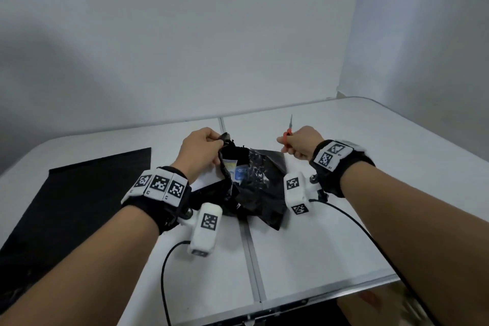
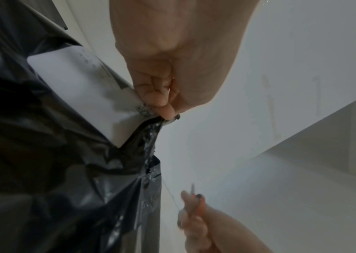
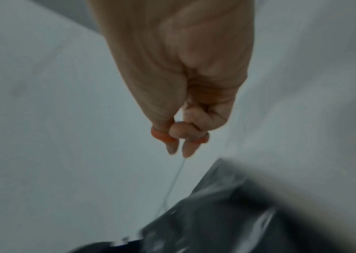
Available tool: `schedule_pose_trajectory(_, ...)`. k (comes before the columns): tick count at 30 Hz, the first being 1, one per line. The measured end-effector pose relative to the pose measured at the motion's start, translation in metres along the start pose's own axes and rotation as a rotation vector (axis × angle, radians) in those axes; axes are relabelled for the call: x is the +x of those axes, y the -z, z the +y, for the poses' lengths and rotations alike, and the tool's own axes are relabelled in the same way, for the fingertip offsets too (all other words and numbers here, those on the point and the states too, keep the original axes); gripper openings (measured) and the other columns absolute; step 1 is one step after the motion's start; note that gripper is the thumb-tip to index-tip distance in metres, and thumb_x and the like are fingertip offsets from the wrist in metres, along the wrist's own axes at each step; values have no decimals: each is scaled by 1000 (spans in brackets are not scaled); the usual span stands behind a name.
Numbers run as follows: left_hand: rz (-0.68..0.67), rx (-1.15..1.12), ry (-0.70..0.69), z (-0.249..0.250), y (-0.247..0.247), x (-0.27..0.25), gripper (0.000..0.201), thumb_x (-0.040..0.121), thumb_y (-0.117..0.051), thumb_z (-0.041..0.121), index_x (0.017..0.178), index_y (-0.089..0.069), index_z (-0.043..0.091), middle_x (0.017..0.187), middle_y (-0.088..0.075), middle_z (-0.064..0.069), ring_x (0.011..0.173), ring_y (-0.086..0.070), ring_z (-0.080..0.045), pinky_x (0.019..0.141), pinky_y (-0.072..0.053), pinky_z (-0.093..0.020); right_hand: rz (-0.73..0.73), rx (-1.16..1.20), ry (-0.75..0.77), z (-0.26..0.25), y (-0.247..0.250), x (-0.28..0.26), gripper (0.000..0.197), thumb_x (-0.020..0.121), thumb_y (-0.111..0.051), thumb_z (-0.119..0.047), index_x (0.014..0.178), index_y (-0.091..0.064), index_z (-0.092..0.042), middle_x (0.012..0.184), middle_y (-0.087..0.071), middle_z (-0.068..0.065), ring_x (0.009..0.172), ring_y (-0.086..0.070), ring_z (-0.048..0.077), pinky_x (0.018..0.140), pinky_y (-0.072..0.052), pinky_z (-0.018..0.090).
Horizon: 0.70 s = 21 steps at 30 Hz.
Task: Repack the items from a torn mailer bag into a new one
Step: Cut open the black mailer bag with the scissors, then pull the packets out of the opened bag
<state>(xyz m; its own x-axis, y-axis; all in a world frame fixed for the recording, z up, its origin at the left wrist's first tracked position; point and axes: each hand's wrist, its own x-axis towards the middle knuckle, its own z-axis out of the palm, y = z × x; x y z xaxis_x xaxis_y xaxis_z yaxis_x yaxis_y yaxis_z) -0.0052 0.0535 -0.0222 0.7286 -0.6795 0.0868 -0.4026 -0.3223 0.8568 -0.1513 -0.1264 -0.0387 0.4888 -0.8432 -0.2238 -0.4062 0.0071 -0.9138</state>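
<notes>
A crumpled black torn mailer bag [image 1: 254, 188] lies at the table's middle, gaping at its far end. A white and blue packet [image 1: 236, 171] shows inside. My left hand [image 1: 202, 152] pinches the bag's torn top edge [image 2: 166, 118] and lifts it; a white label [image 2: 81, 89] sits on the bag below the fingers. My right hand [image 1: 300, 144] holds red-handled scissors [image 1: 288, 132] just right of the bag, thumb and finger through the orange loops [image 3: 164, 137], blades pointing away. A flat black new mailer bag [image 1: 79, 193] lies to the left.
The white folding table [image 1: 344, 233] has a centre seam running toward me and a metal front edge. Black cables trail from both wrist cameras across the tabletop. A pale wall stands close behind the table. Something brownish sits below the front right edge.
</notes>
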Motion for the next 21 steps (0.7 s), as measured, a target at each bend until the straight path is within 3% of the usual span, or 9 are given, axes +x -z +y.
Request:
schedule_pose_trajectory(2, -14, 1, 13, 0, -5, 5, 12, 89, -55, 12, 81, -59, 19, 53, -57, -2, 37, -50, -8, 41, -40, -20, 18, -338, -8, 5, 13, 6, 24, 86, -67, -18, 68, -54, -10, 61, -58, 4, 30, -49, 4, 31, -33, 14)
schedule_pose_trajectory(5, -32, 16, 11, 2, -12, 9, 7, 90, -55, 13, 91, -62, 13, 53, -57, -1, 31, -48, -2, 39, -38, -16, 70, -864, 42, 14, 24, 11, 30, 83, -67, -29, 64, -52, -12, 68, -61, 4, 65, -64, 19, 48, -40, 21)
schedule_pose_trajectory(7, -51, 20, 13, 2, -16, 10, 8, 90, -55, 12, 94, -62, 12, 53, -57, -1, 29, -46, -1, 35, -36, -13, 76, -1027, 63, 21, 30, 17, 35, 82, -66, -29, 60, -45, -12, 71, -58, 6, 73, -58, 25, 47, -37, 22)
schedule_pose_trajectory(12, -83, 60, 15, 3, -21, 9, 9, 91, -55, 12, 94, -63, 11, 50, -55, -3, 26, -42, -1, 29, -31, -11, 11, -1083, 49, 28, 30, 29, 35, 77, -68, -32, 58, -45, -14, 66, -55, 3, 69, -57, 26, 62, -45, 26)
schedule_pose_trajectory(16, -81, 63, 15, 2, -22, 12, 9, 90, -56, 12, 94, -64, 10, 45, -55, 2, 26, -42, -1, 29, -30, -11, -14, -1053, 22, 29, 32, 43, 36, 67, -66, -45, 62, -56, -11, 70, -71, 4, 72, -70, 24, 74, -58, 31)
schedule_pose_trajectory(18, -85, 55, 10, 3, -22, 13, 9, 90, -56, 11, 95, -64, 9, 44, -55, 3, 26, -43, 0, 30, -31, -10, -5, -1110, 41, 26, 33, 41, 40, 70, -66, -48, 61, -54, -12, 70, -69, 4, 74, -70, 24, 72, -57, 28)
schedule_pose_trajectory(21, -85, 22, 3, 6, -24, 14, 8, 91, -55, 10, 96, -62, 8, 55, -55, 0, 27, -45, 0, 31, -33, -10, 31, -1146, 53, 23, 31, 29, 32, 78, -68, -35, 62, -51, -13, 67, -57, 3, 71, -59, 25, 63, -46, 25)
